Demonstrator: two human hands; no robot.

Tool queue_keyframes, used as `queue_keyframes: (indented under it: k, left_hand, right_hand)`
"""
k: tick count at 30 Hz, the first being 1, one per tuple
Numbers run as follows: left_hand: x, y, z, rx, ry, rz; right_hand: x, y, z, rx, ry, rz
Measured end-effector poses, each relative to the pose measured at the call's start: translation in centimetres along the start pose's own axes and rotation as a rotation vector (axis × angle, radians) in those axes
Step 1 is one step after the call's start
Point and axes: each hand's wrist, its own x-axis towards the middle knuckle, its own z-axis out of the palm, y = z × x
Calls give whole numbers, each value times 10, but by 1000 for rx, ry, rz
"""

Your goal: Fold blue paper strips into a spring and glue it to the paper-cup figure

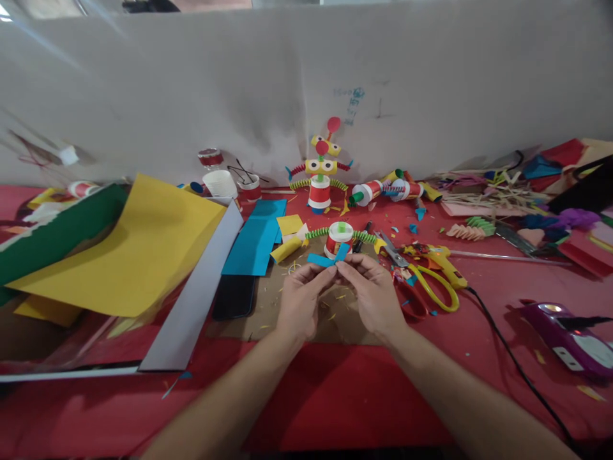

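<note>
My left hand (pixel 301 300) and my right hand (pixel 371 295) meet over the middle of the table, both pinched on a small blue paper strip (pixel 328 257) that is folded into a V between the fingertips. Just behind the strip stands a small red-and-white paper cup figure (pixel 338 239) with green coiled arms. Farther back stands a taller cup robot figure (pixel 320 172) with yellow eye rolls and red discs on top.
Yellow paper (pixel 143 249), a green sheet (pixel 52 233), a grey strip (pixel 196 294) and blue paper (pixel 256 239) lie at left on the red table (pixel 335 396). Yellow-handled scissors (pixel 431 284), a glue gun (pixel 438 255) with its black cord, and a purple device (pixel 567 338) sit right. Scraps crowd the back right.
</note>
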Motion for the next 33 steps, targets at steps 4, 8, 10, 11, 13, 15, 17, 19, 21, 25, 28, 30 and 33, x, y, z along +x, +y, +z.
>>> queue_keyframes:
  k: [4, 8, 10, 11, 13, 15, 17, 19, 21, 25, 28, 30, 33]
  left_hand:
    - [0, 0, 0, 36, 16, 36]
    - [1, 2, 0, 1, 10, -6]
    - [1, 4, 1, -30, 0, -54]
    - [1, 5, 1, -36, -2, -68]
    - [2, 4, 1, -27, -2, -64]
    - [2, 3, 0, 0, -6, -29]
    - [3, 1, -2, 31, 1, 12]
    - [3, -1, -3, 48, 20, 35]
    - [2, -2, -3, 49, 32, 45]
    - [2, -2, -3, 37, 24, 48]
    - [5, -1, -5, -38, -34, 10]
    - [8, 0, -8, -118, -77, -57]
    - [11, 2, -11, -205, -59, -160]
  right_hand:
    - [1, -1, 2, 53, -14, 26]
    - [3, -3, 1, 44, -34, 40]
    - [4, -4, 0, 30, -42, 40]
    - [4, -4, -1, 30, -48, 44]
    - [6, -4, -2, 35, -58, 66]
    - [6, -3, -3, 48, -69, 91]
    - [6, -1, -2, 59, -77, 89]
    - [5, 2, -1, 52, -92, 58]
    - [4, 4, 0, 28, -102, 28]
    - [3, 4, -1, 11, -61, 20]
    - [5, -2, -2, 60, -49, 56]
    - [6, -8, -2, 97, -56, 78]
    - [6, -13, -1, 123, -82, 105]
